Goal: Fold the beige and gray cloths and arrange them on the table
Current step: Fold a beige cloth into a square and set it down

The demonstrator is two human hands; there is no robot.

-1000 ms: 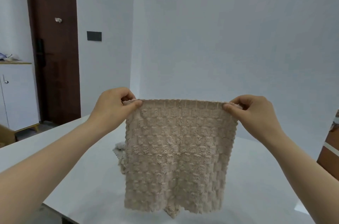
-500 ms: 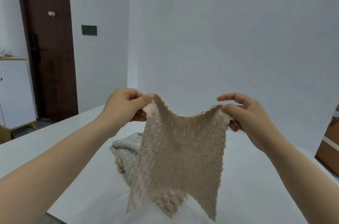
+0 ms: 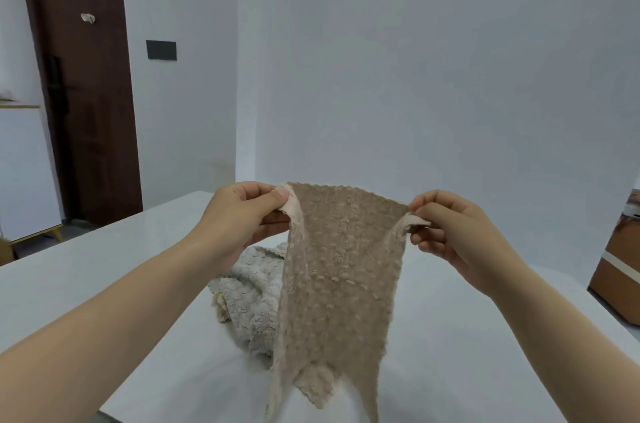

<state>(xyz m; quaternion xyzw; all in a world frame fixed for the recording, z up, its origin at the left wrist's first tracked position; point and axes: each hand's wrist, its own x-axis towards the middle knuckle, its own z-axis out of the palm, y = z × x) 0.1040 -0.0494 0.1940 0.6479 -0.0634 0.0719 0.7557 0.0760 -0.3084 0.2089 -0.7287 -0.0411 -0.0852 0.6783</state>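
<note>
A beige knobbly cloth [image 3: 341,270] hangs in the air above the white table [image 3: 104,270]. My left hand [image 3: 242,214] pinches its top left corner and my right hand [image 3: 446,228] pinches its top right corner. The cloth's top edge is stretched between the hands and its lower corners dangle down to the table. Behind it, a pale gray-cream cloth [image 3: 249,294] lies crumpled on the table, partly hidden by the beige one.
A dark brown door [image 3: 86,93] and a white cabinet [image 3: 20,173] stand at the left. A brown box or piece of furniture [image 3: 620,270] sits past the table's right edge. White walls rise behind the table.
The cloth hung flat and wide, then my hands came closer and it sagged and turned. Now its top edge is pulled taut again, with the cloth narrower and its other face showing.
</note>
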